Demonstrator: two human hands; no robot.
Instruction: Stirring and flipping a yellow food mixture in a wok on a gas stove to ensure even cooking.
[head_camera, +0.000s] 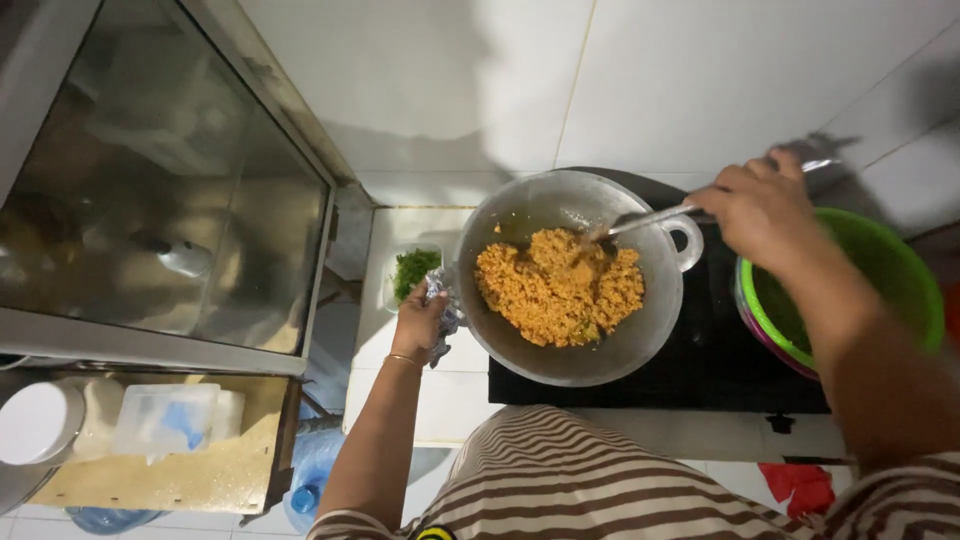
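A brown-and-cream striped garment (590, 480) is seen nearest the camera, filling the lower edge of the view; to its left, low down, a blue plastic water bottle (312, 470) is glimpsed below a worn yellow shelf (200, 470), on which a clear plastic lidded box (165, 417) and a round white lid (35, 422) are set; a red scrap of cloth (800, 487) is seen at the lower right; the left hand (420, 322), ringed at the wrist by a thin gold bangle (403, 359), is closed tightly around a crumpled grey cloth (447, 310) that is pressed against the left rim of a round grey metal wok (575, 280); the wok is placed on a black flat stove top (700, 370) resting on a white tiled counter (400, 380), and a mound of orange fried rice (558, 287) is held in its middle; just beyond the left hand, a small white dish of chopped green herbs (412, 270) is set on the counter, just beside the wok; a long metal spatula (650, 217) is gripped at its handle by the right hand (762, 208), fingers curled firmly around it, and its blade is sunk into the far edge of the rice; a bright green plastic bowl (890, 270), nested in a pink one, is partly covered by the right forearm; a large glass-fronted cabinet with a metal frame (160, 180) is seen at the far left, and a white tiled wall (600, 80) is seen farthest away
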